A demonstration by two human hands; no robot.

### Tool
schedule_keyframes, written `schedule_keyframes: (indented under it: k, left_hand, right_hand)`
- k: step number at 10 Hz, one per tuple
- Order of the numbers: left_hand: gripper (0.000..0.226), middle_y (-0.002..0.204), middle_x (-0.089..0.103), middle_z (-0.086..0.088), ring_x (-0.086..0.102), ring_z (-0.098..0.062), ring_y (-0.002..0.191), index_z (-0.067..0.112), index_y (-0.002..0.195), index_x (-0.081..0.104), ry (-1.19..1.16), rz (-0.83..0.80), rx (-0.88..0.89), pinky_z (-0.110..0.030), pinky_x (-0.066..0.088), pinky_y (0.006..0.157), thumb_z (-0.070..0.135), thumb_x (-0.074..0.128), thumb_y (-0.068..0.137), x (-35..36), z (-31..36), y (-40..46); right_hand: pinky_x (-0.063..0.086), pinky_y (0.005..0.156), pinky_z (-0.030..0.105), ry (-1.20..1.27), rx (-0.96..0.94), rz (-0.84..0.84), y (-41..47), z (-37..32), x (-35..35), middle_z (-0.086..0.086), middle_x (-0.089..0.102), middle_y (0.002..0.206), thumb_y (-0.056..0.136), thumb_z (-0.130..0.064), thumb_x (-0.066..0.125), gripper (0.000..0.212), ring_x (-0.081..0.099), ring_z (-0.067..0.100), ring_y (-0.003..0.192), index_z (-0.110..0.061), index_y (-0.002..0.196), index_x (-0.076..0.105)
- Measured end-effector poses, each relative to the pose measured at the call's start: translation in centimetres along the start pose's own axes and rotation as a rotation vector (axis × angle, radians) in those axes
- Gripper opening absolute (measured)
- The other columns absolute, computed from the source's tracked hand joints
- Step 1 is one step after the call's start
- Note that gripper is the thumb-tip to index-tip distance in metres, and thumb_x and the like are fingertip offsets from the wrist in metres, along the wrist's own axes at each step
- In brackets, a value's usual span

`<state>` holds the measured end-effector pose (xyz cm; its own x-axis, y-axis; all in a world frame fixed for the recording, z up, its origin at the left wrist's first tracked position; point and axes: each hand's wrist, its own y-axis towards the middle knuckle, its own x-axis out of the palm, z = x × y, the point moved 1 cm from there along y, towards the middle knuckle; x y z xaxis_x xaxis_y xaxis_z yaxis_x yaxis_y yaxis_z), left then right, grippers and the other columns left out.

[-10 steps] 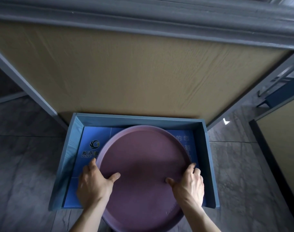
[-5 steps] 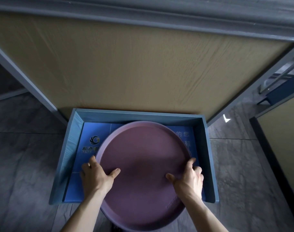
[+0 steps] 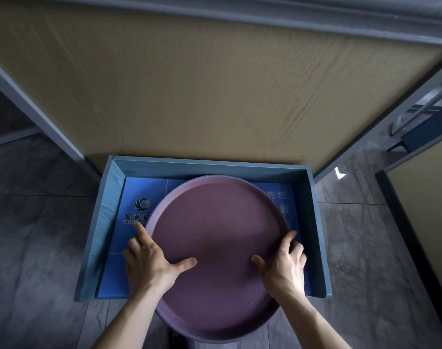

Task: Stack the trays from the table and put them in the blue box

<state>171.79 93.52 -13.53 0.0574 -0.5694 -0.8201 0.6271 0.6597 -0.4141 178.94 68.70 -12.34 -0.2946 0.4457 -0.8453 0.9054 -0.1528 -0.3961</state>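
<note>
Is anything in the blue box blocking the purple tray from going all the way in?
Nothing visible does. The purple tray, held by the left hand and right hand, already overlaps the blue box, whose visible floor holds only printed lettering. The tray's near edge overhangs the open front.

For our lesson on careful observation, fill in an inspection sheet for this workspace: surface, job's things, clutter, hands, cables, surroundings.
Surface: grey tiled floor; tan wood-grain panel behind.
Job's things: round purple tray lies partly in the blue box, its near edge overhanging the box's open front.
Clutter: nothing seen.
Hands: left hand and right hand each hold the tray rim, thumbs on top.
Cables: nothing seen.
Surroundings: grey frame; blue furniture at right.
</note>
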Motion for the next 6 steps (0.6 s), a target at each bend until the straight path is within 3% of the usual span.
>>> schedule_keyframes:
  k: [2, 4, 6]
  left_hand:
    - [0.155, 0.152, 0.027, -0.018, 0.036, -0.038, 0.135, 0.014, 0.155, -0.014, 0.169, 0.052, 0.049, -0.047, 0.037, 0.106, 0.085, 0.070, 0.046, -0.9, 0.8, -1.7]
    - [0.125, 0.165, 0.014, -0.010, 0.021, -0.034, 0.148, 0.028, 0.158, 0.004, 0.231, 0.091, 0.250, -0.048, 0.023, 0.118, 0.090, 0.051, 0.060, -3.4, 3.6, -4.9]
    - [0.113, 0.165, 0.018, -0.002, 0.018, -0.028, 0.151, 0.031, 0.158, 0.009, 0.212, 0.109, 0.367, -0.044, 0.021, 0.120, 0.089, 0.043, 0.066, -8.3, 7.7, -8.0]
  right_hand:
    - [0.035, 0.112, 0.045, -0.162, -0.060, 0.007, -1.1, 0.0, -1.3, 0.014, 0.016, 0.161, 0.081, -0.069, 0.055, 0.115, 0.027, 0.035, 0.142, -0.010, 0.156, -0.009]
    - [0.011, 0.125, 0.041, -0.215, -0.234, -0.063, -2.5, -1.5, -5.4, 0.008, -0.004, 0.167, 0.078, -0.084, 0.035, 0.105, -0.002, 0.027, 0.154, -0.024, 0.158, 0.002]
    - [0.015, 0.124, 0.040, -0.191, -0.335, -0.075, -4.7, -3.5, -11.5, 0.005, 0.004, 0.168, 0.079, -0.081, 0.040, 0.099, 0.005, 0.025, 0.154, -0.029, 0.158, 0.010]
